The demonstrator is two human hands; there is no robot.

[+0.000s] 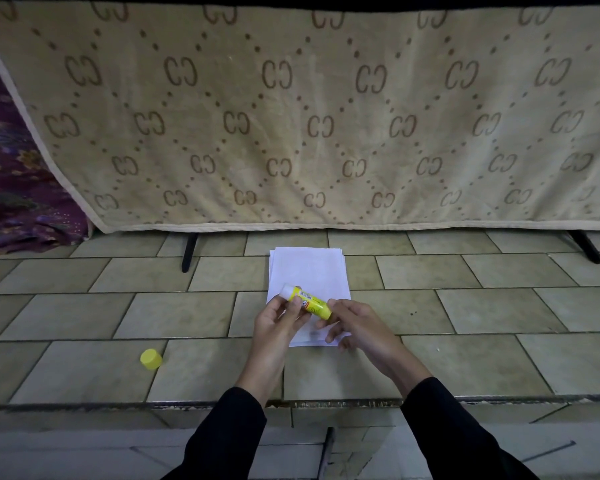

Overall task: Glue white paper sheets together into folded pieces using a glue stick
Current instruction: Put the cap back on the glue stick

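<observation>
Above the near end of the white paper sheets on the tiled floor, left hand and right hand have their fingers clamped on the glue stick (cap off, lying well left). Likely winding glue out; next, rub it along the top sheet.

The yellow glue stick tube and loose yellow cap are smooth plastic, the white sheets matt paper, the beige patterned blanket plush cloth, the pale floor tiles smooth.
</observation>
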